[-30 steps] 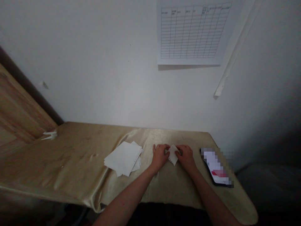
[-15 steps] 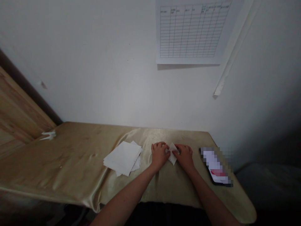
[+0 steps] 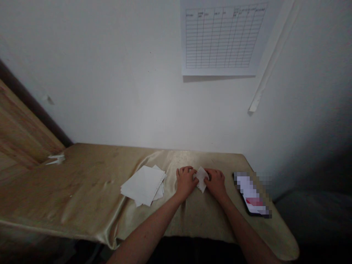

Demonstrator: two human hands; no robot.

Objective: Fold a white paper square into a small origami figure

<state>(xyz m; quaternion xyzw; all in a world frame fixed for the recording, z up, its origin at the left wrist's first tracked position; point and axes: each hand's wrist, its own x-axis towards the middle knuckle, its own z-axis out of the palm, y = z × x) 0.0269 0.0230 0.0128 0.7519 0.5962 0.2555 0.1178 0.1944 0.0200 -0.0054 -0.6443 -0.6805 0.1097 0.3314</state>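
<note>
Between my hands, a small folded piece of white paper (image 3: 201, 179) lies on the cloth-covered table, set like a diamond with a corner toward me. My left hand (image 3: 187, 180) pinches its left edge with the thumb, the other fingers curled above the cloth. On the opposite edge, the thumb and fingers of my right hand (image 3: 216, 180) grip the paper. Part of each side is hidden under the fingers. A loose stack of white sheets (image 3: 145, 183) with ragged edges rests to the left of my left hand.
A phone (image 3: 251, 194) with a lit, blurred screen lies right of my right hand. The table (image 3: 90, 176) has a shiny gold cloth with folds. White scraps (image 3: 56, 158) sit at its far left corner. A printed grid sheet (image 3: 220, 40) hangs on the wall behind.
My thumbs have shifted slightly on the folded paper, and more of its middle shows now. Both hands stay in nearly the same place. The view has moved very slightly.
</note>
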